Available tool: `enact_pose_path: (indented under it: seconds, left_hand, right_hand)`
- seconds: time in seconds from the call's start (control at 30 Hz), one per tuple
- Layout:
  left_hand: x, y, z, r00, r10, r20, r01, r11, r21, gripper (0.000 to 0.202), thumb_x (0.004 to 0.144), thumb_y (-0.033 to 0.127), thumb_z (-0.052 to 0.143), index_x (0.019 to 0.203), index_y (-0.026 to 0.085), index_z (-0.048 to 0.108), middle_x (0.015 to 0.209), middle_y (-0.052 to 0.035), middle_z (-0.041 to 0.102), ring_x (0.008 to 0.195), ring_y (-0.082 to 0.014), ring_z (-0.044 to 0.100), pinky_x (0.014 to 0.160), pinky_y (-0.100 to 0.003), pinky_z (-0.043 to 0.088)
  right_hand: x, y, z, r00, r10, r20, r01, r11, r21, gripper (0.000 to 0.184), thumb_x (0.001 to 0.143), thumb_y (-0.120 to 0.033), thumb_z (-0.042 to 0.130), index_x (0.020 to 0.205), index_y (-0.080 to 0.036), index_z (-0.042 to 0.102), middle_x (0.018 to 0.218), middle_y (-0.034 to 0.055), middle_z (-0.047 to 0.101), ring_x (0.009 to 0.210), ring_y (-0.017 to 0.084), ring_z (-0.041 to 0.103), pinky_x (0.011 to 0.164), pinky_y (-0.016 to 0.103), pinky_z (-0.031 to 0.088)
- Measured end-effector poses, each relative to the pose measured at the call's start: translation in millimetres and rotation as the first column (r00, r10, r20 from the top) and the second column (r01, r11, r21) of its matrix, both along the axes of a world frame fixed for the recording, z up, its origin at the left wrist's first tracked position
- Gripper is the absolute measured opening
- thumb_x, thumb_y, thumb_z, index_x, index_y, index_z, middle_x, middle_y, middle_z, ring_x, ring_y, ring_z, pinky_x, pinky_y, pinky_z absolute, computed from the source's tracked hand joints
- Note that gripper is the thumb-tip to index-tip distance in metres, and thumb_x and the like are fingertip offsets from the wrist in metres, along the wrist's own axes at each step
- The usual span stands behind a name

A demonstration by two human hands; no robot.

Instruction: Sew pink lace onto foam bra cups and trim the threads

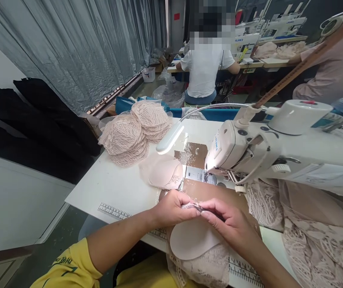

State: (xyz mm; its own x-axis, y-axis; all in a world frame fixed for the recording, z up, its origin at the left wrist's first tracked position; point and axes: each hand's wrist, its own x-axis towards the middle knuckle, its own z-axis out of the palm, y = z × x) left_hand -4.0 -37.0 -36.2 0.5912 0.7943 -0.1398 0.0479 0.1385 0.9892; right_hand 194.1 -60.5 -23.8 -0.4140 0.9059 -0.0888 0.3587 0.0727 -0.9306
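Note:
My left hand (pixel 175 208) is closed, its thumb and fingertips pinching the upper edge of a pale foam bra cup (pixel 191 242) with beige lace (pixel 205 270) hanging from it. My right hand (pixel 229 222) is closed at the same edge, fingertips meeting those of the left. A slim dark thing (pixel 219 216) shows at the right fingers; its kind is too hidden to tell. The cup hangs below both hands, over the table's front edge and my lap. Just beyond the left hand, another bra cup (pixel 163 173) with sheer fabric lies beside the needle plate (pixel 194 173).
A white sewing machine (pixel 223 144) stands to the right, with a lamp (pixel 170 139) at its left. Stacked lace cups (pixel 125 138) are at the back left of the table (pixel 114 182). Lace fabric (pixel 318 240) lies at right. A person (pixel 203 74) sits ahead.

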Motion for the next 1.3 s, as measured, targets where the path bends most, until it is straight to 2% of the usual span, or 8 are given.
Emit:
enact_pose_path:
  seconds: [0.3, 0.43, 0.57, 0.67, 0.73, 0.9, 1.13, 1.3]
  left_hand:
    - [-9, 1, 13.4, 0.967, -0.060, -0.247, 0.105, 0.979, 0.173, 0.039, 0.080, 0.047, 0.062, 0.062, 0.013, 0.055, 0.056, 0.0039, 0.041, 0.053, -0.0070, 0.034, 0.049, -0.021, 0.026]
    - [-28, 14, 42.3, 0.835, 0.194, -0.515, 0.170, 0.798, 0.578, 0.038, 0.083, 0.039, 0.060, 0.055, 0.015, 0.051, 0.051, 0.0040, 0.040, 0.050, -0.0085, 0.036, 0.050, -0.023, 0.027]
    - [-37, 55, 45.1, 0.753, 0.447, -0.482, 0.070, 0.675, 0.735, 0.021, 0.083, 0.030, 0.057, 0.096, 0.016, 0.066, 0.094, -0.0069, 0.064, 0.086, -0.0189, 0.057, 0.076, -0.027, 0.042]
    - [-39, 86, 31.3, 0.678, 0.391, -0.623, 0.062, 0.814, 0.578, 0.060, 0.067, 0.027, 0.069, 0.124, 0.018, 0.055, 0.121, -0.0118, 0.058, 0.110, -0.0294, 0.052, 0.089, -0.033, 0.040]
    - [-39, 97, 21.6, 0.670, 0.322, -0.669, 0.053, 0.878, 0.476, 0.060, 0.061, 0.027, 0.071, 0.119, 0.017, 0.059, 0.108, -0.0106, 0.063, 0.101, -0.0298, 0.056, 0.082, -0.033, 0.042]
    - [-41, 85, 11.6, 0.770, 0.178, -0.613, 0.038, 0.946, 0.322, 0.021, 0.070, 0.034, 0.063, 0.072, 0.014, 0.065, 0.068, -0.0026, 0.062, 0.065, -0.0183, 0.059, 0.056, -0.024, 0.039]
    - [-39, 65, 18.1, 0.973, 0.069, -0.221, -0.067, 0.998, 0.017, 0.031, 0.075, 0.041, 0.065, 0.078, 0.011, 0.062, 0.071, -0.0037, 0.062, 0.063, -0.0148, 0.058, 0.056, -0.023, 0.042]
    - [-35, 63, 12.3, 0.996, 0.050, -0.069, -0.060, 0.987, -0.146, 0.034, 0.073, 0.043, 0.071, 0.080, 0.011, 0.062, 0.072, -0.0043, 0.062, 0.062, -0.0139, 0.057, 0.058, -0.024, 0.045]
  right_hand:
    - [0, 1, -2.6, 0.977, -0.203, -0.073, 0.196, 0.976, -0.091, 0.032, 0.084, -0.049, 0.056, 0.094, -0.021, 0.067, 0.087, 0.0049, 0.070, 0.082, 0.021, 0.065, 0.073, 0.032, 0.051]
    - [3, -3, -6.7, 0.926, -0.375, 0.046, 0.371, 0.926, 0.066, 0.036, 0.081, -0.053, 0.057, 0.100, -0.024, 0.065, 0.096, 0.0059, 0.071, 0.088, 0.023, 0.066, 0.076, 0.034, 0.052]
    - [-8, -8, -8.0, 0.943, -0.130, 0.308, -0.012, 0.907, 0.422, 0.036, 0.083, -0.036, 0.056, 0.117, -0.028, 0.061, 0.109, 0.0066, 0.068, 0.079, 0.021, 0.066, 0.066, 0.031, 0.051]
    - [-15, -10, -7.1, 0.865, 0.153, 0.479, -0.389, 0.807, 0.444, 0.029, 0.083, -0.019, 0.047, 0.104, -0.027, 0.066, 0.104, 0.0058, 0.067, 0.069, 0.017, 0.063, 0.059, 0.028, 0.047]
    - [-11, -10, -6.5, 0.822, 0.154, 0.549, -0.425, 0.807, 0.409, 0.021, 0.076, -0.013, 0.048, 0.083, -0.025, 0.064, 0.090, 0.0037, 0.067, 0.067, 0.017, 0.061, 0.056, 0.027, 0.043]
    - [21, -2, -3.5, 0.772, -0.043, 0.635, -0.183, 0.941, 0.286, 0.014, 0.067, -0.010, 0.049, 0.060, -0.023, 0.049, 0.065, 0.0009, 0.058, 0.059, 0.018, 0.056, 0.051, 0.028, 0.038]
    - [5, 22, 1.9, 0.966, -0.206, 0.158, 0.204, 0.978, 0.029, 0.038, 0.079, -0.046, 0.058, 0.108, -0.021, 0.063, 0.106, 0.0100, 0.068, 0.100, 0.026, 0.063, 0.082, 0.038, 0.051]
    - [-28, 30, 0.7, 0.987, -0.157, 0.013, 0.158, 0.987, -0.033, 0.042, 0.076, -0.045, 0.063, 0.108, -0.018, 0.063, 0.103, 0.0092, 0.068, 0.097, 0.025, 0.062, 0.084, 0.038, 0.050]
